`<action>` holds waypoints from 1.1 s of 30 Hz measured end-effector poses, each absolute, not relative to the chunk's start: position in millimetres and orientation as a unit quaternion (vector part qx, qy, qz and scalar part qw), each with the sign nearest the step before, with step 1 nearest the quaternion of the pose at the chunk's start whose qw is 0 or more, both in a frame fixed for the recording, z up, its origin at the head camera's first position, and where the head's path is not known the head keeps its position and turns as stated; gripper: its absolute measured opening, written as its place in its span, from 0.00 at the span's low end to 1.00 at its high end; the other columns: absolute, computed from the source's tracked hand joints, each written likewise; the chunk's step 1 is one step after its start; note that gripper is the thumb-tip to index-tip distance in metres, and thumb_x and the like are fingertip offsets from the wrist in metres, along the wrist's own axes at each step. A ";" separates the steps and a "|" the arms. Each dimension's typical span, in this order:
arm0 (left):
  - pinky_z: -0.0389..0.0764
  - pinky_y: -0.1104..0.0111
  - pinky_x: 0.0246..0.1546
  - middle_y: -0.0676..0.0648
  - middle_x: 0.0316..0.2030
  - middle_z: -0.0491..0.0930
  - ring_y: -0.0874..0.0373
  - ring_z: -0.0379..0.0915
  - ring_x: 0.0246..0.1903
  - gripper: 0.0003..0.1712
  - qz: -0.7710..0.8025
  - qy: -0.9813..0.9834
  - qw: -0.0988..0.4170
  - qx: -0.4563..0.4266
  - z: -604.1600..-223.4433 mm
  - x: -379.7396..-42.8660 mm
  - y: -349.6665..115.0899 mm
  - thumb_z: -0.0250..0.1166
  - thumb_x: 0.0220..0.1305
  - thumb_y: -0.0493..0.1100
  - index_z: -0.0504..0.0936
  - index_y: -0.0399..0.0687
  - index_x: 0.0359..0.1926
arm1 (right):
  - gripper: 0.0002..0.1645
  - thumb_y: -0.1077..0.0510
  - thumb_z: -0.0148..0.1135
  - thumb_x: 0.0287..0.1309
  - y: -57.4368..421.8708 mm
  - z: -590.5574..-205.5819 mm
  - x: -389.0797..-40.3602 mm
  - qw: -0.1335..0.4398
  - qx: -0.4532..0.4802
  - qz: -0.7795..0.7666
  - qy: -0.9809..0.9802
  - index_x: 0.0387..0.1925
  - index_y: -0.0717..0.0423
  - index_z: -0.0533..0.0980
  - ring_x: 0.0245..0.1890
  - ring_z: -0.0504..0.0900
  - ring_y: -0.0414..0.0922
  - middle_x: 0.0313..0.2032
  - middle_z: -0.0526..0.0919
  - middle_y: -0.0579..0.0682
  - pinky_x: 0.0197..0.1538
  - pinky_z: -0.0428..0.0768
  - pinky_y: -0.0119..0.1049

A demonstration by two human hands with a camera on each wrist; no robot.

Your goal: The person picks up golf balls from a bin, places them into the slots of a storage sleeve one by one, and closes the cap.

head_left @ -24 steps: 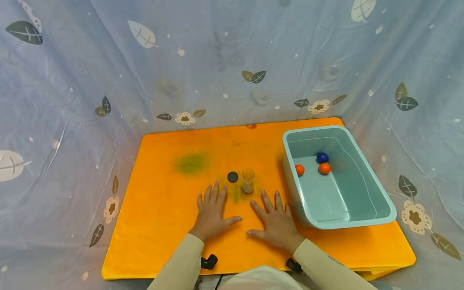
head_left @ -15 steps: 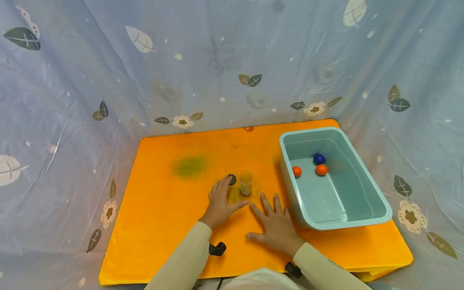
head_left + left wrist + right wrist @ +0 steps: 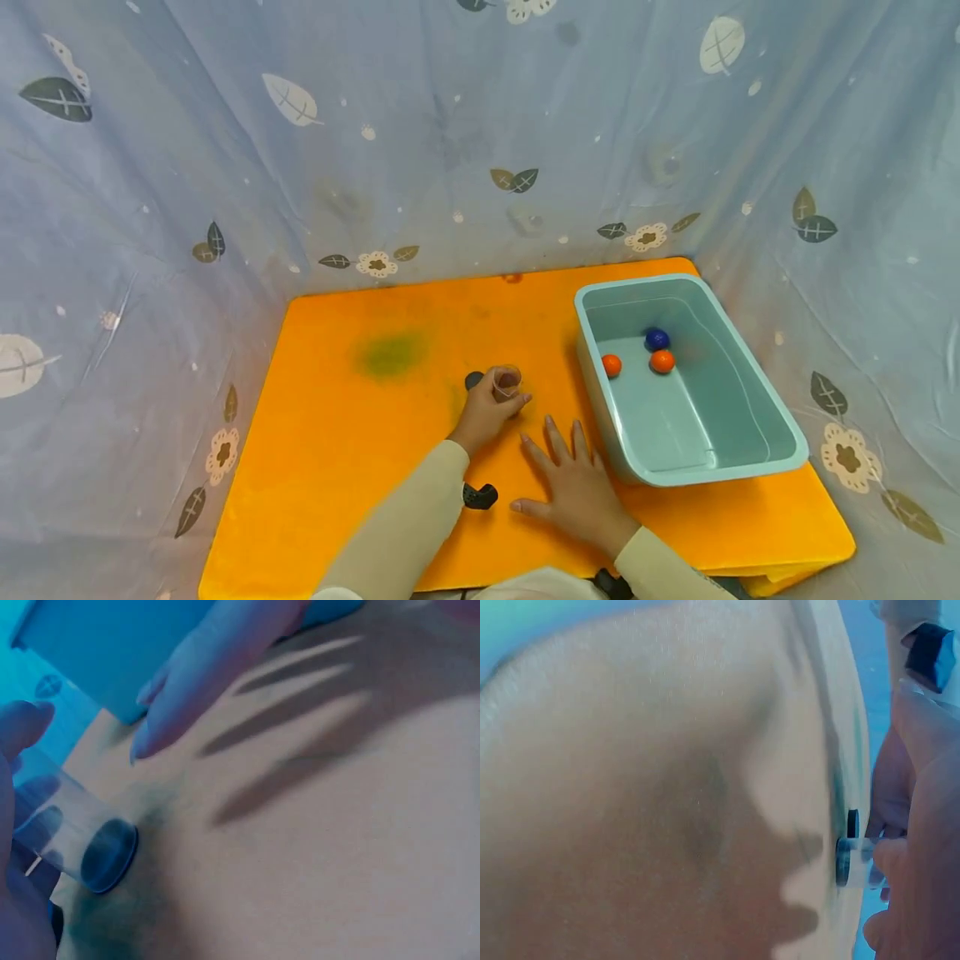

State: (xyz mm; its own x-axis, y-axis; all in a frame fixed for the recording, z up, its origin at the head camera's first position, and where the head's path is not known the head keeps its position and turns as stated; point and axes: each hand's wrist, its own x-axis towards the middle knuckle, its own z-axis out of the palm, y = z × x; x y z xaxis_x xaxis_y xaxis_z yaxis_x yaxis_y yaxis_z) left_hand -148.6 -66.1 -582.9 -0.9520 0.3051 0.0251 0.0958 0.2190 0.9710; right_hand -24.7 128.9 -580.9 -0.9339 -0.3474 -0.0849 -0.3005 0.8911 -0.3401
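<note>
My left hand (image 3: 482,417) has its fingers and thumb round a small clear cylindrical cup (image 3: 507,381), near the middle of the orange table. In the left wrist view the cup (image 3: 66,817) is see-through, with a dark round bottom. Just left of it lies a flat black disc (image 3: 473,380), partly hidden by the fingers. The right wrist view shows the disc (image 3: 853,823) beside the cup (image 3: 860,859). My right hand (image 3: 581,498) is spread with nothing in it, over the table between the cup and the bin.
On the table's right side stands a pale blue-green bin (image 3: 693,475). Inside lie two orange balls (image 3: 663,361) and a dark blue ball (image 3: 657,339). A patterned curtain (image 3: 420,142) borders the orange table (image 3: 337,467) at the back and sides.
My left hand, first spread on the table, has moved forward and right past the black disc and taken hold of the clear cup. The right hand stays about where it was.
</note>
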 end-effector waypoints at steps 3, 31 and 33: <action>0.82 0.59 0.57 0.47 0.57 0.81 0.53 0.81 0.57 0.22 0.610 0.779 0.081 0.125 -584.5 -148.4 -65.9 0.73 0.76 0.46 0.79 0.46 0.64 | 0.57 0.15 0.62 0.60 128.0 -578.4 -22.2 0.067 -0.164 -0.175 0.969 0.83 0.35 0.66 0.79 0.47 0.79 0.85 0.53 0.59 0.64 0.65 0.80; 0.86 0.63 0.37 0.60 0.26 0.83 0.67 0.88 0.34 0.23 0.465 0.869 -0.052 0.163 -601.1 -85.4 -110.0 0.80 0.64 0.44 0.70 0.58 0.29 | 0.42 0.37 0.29 0.89 202.2 -396.1 -108.2 0.024 -0.106 -0.621 0.776 0.80 0.63 0.64 0.59 0.83 0.56 0.73 0.70 0.66 0.52 0.84 0.39; 0.86 0.64 0.37 0.59 0.30 0.86 0.69 0.87 0.33 0.22 0.465 0.867 -0.054 0.172 -603.3 -85.2 -109.7 0.80 0.63 0.43 0.70 0.59 0.29 | 0.47 0.31 0.28 0.86 215.4 -395.9 -126.8 0.047 -0.062 -0.618 0.782 0.82 0.62 0.62 0.60 0.81 0.61 0.74 0.67 0.68 0.51 0.85 0.40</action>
State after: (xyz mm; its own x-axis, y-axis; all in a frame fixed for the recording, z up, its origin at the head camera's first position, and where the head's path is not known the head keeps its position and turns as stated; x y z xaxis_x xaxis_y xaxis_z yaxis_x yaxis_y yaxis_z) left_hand -85.2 -109.7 -603.3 -0.9350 0.2478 0.2538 0.3486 0.5093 0.7868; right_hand -126.8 215.4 -395.9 -0.9879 -0.1553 0.0020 -0.0378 0.2283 -0.9729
